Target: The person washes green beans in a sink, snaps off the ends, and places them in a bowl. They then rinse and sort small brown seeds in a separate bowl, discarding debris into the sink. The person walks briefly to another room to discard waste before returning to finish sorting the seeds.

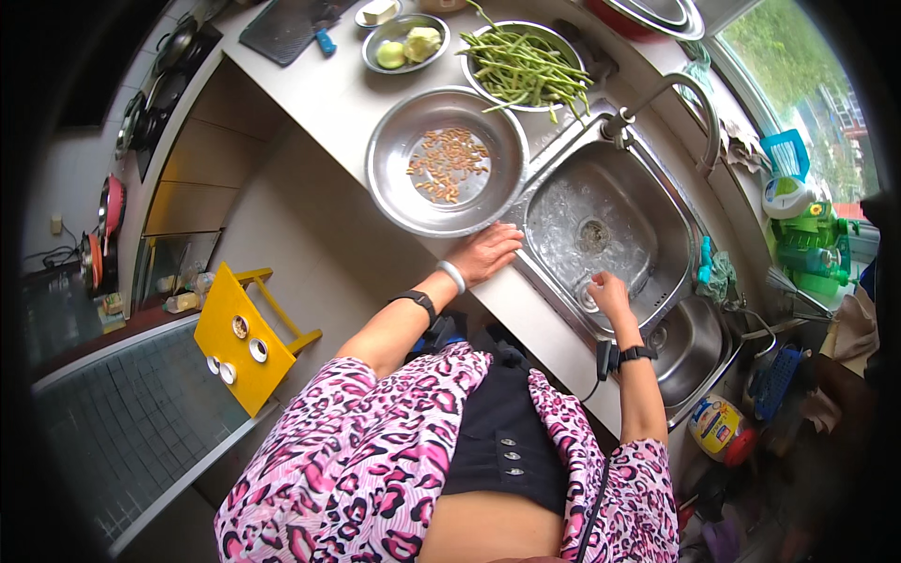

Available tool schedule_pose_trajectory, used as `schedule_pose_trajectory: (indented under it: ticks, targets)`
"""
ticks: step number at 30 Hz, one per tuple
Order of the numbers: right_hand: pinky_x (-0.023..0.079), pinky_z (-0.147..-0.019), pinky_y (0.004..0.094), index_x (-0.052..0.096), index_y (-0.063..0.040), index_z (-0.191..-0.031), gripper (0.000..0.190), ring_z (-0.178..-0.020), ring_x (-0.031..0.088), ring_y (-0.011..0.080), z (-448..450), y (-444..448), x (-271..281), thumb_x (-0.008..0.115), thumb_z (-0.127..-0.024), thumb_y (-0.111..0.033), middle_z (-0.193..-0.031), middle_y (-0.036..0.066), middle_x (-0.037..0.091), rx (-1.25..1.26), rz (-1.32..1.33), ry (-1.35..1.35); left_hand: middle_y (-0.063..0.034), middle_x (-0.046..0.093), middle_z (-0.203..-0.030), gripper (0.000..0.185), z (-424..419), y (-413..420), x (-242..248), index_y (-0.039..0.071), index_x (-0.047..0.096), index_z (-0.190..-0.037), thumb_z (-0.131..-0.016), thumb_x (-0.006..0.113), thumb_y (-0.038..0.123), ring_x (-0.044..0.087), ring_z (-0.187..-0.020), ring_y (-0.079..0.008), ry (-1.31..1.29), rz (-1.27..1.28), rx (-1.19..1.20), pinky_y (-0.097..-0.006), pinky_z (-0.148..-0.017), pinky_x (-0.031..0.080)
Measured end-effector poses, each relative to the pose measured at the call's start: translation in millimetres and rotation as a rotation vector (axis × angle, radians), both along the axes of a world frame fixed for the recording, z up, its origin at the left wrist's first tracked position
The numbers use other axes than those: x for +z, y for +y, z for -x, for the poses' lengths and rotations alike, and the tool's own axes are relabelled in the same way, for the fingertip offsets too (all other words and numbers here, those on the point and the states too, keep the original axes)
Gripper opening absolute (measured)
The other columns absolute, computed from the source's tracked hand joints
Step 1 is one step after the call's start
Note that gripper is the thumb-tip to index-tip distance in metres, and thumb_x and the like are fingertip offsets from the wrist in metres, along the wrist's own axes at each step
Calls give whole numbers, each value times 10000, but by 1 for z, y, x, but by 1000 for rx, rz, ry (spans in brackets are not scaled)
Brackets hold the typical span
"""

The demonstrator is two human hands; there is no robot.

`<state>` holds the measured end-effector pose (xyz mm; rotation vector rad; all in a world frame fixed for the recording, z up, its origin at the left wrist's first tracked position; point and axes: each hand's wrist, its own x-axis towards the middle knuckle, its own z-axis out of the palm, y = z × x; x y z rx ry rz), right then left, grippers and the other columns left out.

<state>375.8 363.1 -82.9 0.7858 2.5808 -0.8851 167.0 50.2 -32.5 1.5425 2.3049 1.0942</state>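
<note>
My left hand (489, 252) lies flat at the counter's front edge, between a wide steel basin (388, 193) and the sink (556, 299). Its fingers are extended and hold nothing. Small orange-brown pieces like dried shrimp (450, 162) are scattered over the basin's bottom. Over the near part of the larger sink bowl, my right hand (612, 299) has its fingers curled. At its fingertips is a small, shiny round thing (586, 295), too blurred to name. Water glistens around the drain (595, 236). The curved faucet (704, 105) rises behind the sink.
Green beans (528, 67) overfill a bowl behind the basin. Another steel bowl (372, 56) holds pale vegetables. A blue-handled knife (325, 42) lies by a dark cutting board (278, 32). Bottles (809, 239) line the windowsill. Several small cups stand on a yellow stool (239, 352) at left.
</note>
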Motion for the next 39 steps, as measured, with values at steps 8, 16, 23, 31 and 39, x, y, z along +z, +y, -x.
schedule_pose_trajectory:
  ticks: [8, 16, 23, 31, 39]
  targets:
    - [512, -874, 504, 716, -14, -1096, 529, -997, 675, 470, 15, -92, 62, 492, -1068, -493, -1009, 271, 716, -85, 204, 112, -64, 647, -1395, 267, 6, -12, 12, 104, 694, -1249, -1001, 671, 201, 518, -1403, -281, -74, -48, -112, -488, -1219, 357]
    - [492, -885, 497, 713, 8, -1057, 654, -983, 658, 469, 7, -105, 68, 393, -1088, -562, -983, 272, 708, -110, 106, 128, -138, 709, -1153, 298, -4, -112, 50, 39, 629, -1189, -1083, 581, 314, 735, -930, -201, -1169, -131, 590, -347, -839, 615]
    - [477, -843, 573, 707, -13, -961, 614, -974, 647, 507, 3, -104, 66, 406, -1077, -535, -974, 295, 696, -150, 82, 141, -159, 507, -1451, 613, 43, -102, 59, 79, 337, -1458, -1040, 639, 411, 635, -1220, -302, -1248, -539, 872, -484, -850, 635]
    - [485, -841, 564, 716, -16, -975, 593, -972, 655, 504, -1, -100, 61, 442, -1062, -534, -974, 294, 700, -179, 74, 204, -227, 410, -1606, 803, 52, -90, 50, 41, 330, -1590, -939, 754, 239, 424, -1473, -344, -678, -260, 1199, -446, -1228, 346]
    - [539, -815, 379, 733, -20, -1170, 306, -893, 715, 244, 21, -102, 59, 619, -1045, -275, -969, 147, 767, -308, 423, 287, -150, 651, -1314, 445, 69, -107, 123, 42, 618, -1351, -915, 684, 97, 637, -1245, -293, -177, -177, 739, -403, -1039, 522]
